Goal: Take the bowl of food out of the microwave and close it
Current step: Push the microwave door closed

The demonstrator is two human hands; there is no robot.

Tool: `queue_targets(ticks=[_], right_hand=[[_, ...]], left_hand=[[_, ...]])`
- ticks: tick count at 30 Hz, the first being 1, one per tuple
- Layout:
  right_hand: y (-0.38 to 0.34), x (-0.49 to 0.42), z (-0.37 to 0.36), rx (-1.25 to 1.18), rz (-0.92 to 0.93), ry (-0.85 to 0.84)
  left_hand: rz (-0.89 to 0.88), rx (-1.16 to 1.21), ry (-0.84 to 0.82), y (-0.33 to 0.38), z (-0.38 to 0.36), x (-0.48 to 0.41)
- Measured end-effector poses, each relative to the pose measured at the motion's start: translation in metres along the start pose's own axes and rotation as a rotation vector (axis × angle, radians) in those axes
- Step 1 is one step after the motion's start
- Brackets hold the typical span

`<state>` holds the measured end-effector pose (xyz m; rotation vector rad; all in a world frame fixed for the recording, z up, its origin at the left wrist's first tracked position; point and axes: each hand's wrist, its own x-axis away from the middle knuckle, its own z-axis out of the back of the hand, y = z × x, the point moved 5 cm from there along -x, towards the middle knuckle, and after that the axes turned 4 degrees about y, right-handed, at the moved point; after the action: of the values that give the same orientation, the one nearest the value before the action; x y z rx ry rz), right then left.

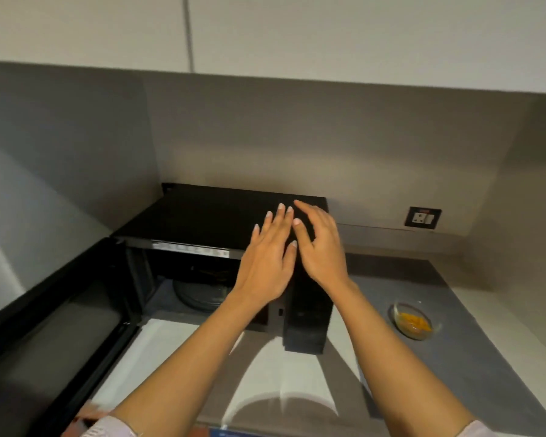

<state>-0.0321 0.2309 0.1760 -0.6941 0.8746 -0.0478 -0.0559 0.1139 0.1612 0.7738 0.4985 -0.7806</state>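
Observation:
A black microwave (202,216) stands in the counter's corner. Its door (54,313) is swung wide open to the left, and the round turntable (199,294) shows inside with nothing on it. A clear glass bowl (413,320) of yellow-orange food rests on the counter to the microwave's right. My left hand (267,263) and my right hand (322,247) are raised side by side in front of the microwave's upper right part, fingers spread, holding nothing. They are apart from the bowl.
The grey counter (473,357) runs along the right wall. A wall socket (422,217) sits behind the microwave to the right. White upper cabinets (328,33) hang overhead. A wall closes in the left side beyond the open door.

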Motion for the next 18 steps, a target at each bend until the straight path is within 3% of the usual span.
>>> queue_targets(ticks=[5,12,18], right_hand=[[-0.041,0.011,-0.072,0.088,0.069,-0.197],[-0.058,0.032,-0.152,0.296,0.142,-0.480],[-0.047,0.043,-0.169,0.437,0.133,-0.525]], left_hand=[[0.204,-0.291,-0.053,-0.072,0.050,0.026],[0.573,-0.648,-0.271,-0.173,0.109,0.073],[0.904,-0.863,-0.290,-0.210,0.154,0.106]])
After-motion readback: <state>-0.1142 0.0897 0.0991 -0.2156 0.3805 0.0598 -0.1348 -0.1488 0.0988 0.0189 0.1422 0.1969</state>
